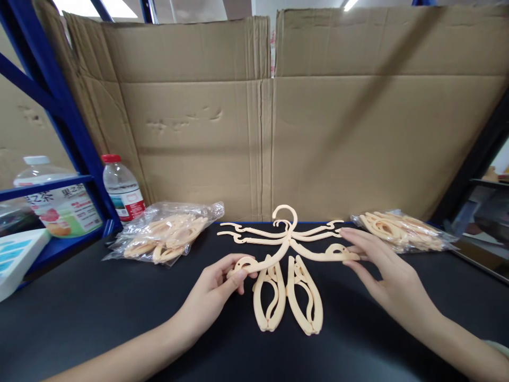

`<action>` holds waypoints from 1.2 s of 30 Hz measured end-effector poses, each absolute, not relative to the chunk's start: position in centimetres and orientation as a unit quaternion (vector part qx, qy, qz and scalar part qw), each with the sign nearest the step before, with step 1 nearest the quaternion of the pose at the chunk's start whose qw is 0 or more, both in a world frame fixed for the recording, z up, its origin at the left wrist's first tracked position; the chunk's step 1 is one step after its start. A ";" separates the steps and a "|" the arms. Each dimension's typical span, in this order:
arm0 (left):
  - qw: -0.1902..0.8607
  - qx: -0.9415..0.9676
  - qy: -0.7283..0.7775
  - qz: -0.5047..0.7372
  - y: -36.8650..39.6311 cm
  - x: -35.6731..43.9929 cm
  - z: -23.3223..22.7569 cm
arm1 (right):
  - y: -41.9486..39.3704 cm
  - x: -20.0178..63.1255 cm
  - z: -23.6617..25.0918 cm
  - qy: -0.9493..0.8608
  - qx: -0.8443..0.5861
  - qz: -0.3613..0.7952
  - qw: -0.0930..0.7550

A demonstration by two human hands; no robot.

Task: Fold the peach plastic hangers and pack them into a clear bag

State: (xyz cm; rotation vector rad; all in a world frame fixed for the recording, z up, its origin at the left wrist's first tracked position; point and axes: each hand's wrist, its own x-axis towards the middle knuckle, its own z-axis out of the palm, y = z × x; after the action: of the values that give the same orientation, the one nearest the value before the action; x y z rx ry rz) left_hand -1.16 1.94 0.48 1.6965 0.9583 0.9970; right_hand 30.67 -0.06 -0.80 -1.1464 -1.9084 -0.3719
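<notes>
Pinched between thumb and forefinger of the left hand (pixel 217 281) is the rounded left tip of a cream-coloured plastic folding hanger (pixel 287 241), which lies spread out flat on the black tabletop (pixel 99 313). On the other side, the right hand (pixel 382 265) lies nearly flat with its fingers stretched out, the fingertips touching the hanger's right arm near its looped end; it presses or steadies rather than clasps. The hanger's hook points away from the person, toward the brown corrugated cardboard wall (pixel 338 132) at the back of the table, and two thinner arms branch out to each side below the hook. Just in front of the hanger, between both hands, two folded cream plastic hangers (pixel 286 297) lie side by side. One clear plastic bag of hangers (pixel 167 236) sits left, another bag of hangers (pixel 401 229) right. A red-capped water bottle (pixel 121 188) stands by the blue metal shelf frame (pixel 59 106).
</notes>
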 end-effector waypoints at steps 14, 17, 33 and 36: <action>0.486 0.618 0.401 0.471 1.0 0.1 0.9 | -0.4 29.1 0.2 -0.506 -0.424 0.415 0.627; 0.502 0.614 0.385 0.472 0.5 0.7 1.0 | -0.7 28.5 0.4 -0.454 -0.382 0.478 0.648; 0.570 0.638 0.327 0.401 -1.9 2.1 1.2 | -4.0 24.9 0.7 -0.643 -0.389 0.528 0.396; 0.574 0.613 0.341 0.422 -2.1 2.2 1.1 | -4.1 24.5 0.7 -0.627 -0.403 0.527 0.407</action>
State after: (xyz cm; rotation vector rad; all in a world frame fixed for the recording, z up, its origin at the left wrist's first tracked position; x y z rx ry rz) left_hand 2.19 -2.07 1.14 1.4372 0.7986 0.9886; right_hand 24.54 -4.08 0.68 -1.0172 -1.5814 1.3299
